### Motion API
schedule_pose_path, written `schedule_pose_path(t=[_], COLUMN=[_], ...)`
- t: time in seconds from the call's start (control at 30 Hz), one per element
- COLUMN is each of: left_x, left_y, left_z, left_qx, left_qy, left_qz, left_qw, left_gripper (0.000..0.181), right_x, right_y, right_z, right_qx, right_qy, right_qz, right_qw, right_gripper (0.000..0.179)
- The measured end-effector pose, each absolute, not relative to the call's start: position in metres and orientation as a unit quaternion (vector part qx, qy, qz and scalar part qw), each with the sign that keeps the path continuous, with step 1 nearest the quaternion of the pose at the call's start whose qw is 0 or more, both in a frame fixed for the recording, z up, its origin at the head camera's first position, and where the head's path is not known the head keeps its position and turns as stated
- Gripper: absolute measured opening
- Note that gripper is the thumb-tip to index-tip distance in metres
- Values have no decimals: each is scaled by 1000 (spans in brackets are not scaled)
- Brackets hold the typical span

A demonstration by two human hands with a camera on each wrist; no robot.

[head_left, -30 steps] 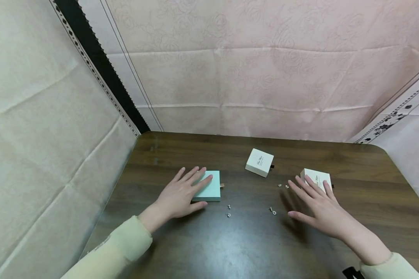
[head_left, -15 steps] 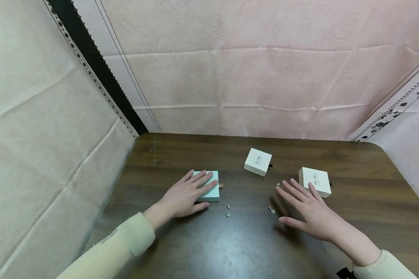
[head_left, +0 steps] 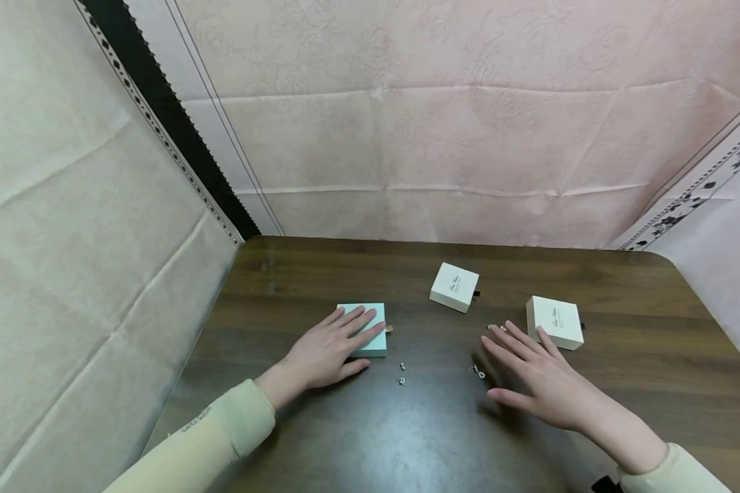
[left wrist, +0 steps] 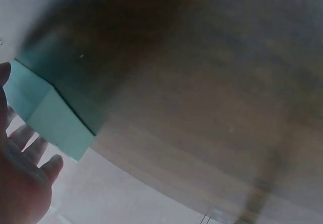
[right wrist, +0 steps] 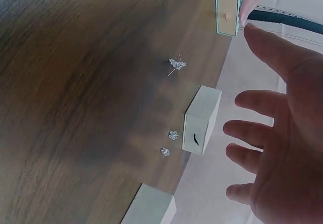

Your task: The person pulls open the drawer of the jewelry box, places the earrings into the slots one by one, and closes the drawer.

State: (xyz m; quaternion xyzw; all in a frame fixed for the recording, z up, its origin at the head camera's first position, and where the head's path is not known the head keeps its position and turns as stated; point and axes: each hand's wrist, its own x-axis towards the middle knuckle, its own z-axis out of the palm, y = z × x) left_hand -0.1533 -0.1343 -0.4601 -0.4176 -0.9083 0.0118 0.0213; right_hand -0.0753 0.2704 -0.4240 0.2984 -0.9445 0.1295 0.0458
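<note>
Turquoise box (head_left: 375, 346) lies on wooden table (head_left: 432, 431) before pale cloth (head_left: 469, 150), left grip (head_left: 325, 349) and right grip (head_left: 541, 383) spread, empty.

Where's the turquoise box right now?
In the head view, the box lies on the left half of the table, partly hidden by the left hand, with two small silvery pieces to its lower right.

I see smooth, matt card on the turquoise box (head_left: 375, 344) and the white boxes (head_left: 555, 322), sparkling metal in the trinkets (right wrist: 177, 63), glossy grained wood on the desk (head_left: 432, 438), and creased, matt cloth in the hangings (head_left: 469, 150).
</note>
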Motion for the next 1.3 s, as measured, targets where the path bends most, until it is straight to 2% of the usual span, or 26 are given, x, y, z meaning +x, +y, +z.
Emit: schedule_pose_path(t=[0.47, 0.7, 0.9, 1.3], left_x=[-157, -159, -161, -160], left_y=[-139, -141, -142, -141], left_z=[-472, -474, -476, -472], left_qx=[-426, -439, -453, -438], left_qy=[-904, -896, -887, -897], left_qz=[-4, -7, -14, 6], left_qw=[43, 71, 94, 67], left_gripper=[66, 66, 65, 65], right_x=[-78, -82, -98, -132], right_y=[257, 244, 232, 212], right_z=[-421, -412, -405, -394], right_qx=[320, 343, 359, 401], right_qy=[-939, -930, -921, -903], right_qz=[117, 130, 147, 138], right_qw=[35, 7, -33, -61], right_gripper=[75, 72, 67, 57])
